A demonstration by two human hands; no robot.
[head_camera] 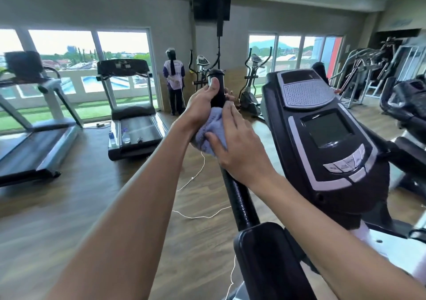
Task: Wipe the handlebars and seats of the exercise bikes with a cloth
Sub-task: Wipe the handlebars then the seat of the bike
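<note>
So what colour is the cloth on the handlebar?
Pale blue cloth, clearest in the head view.

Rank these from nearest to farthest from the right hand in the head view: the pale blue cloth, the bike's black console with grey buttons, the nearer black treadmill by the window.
1. Pale blue cloth: under the right hand, wrapped on the black foam handlebar grip.
2. Black console with grey buttons: just right of the hand.
3. Nearer black treadmill: far left, by the window.
</note>
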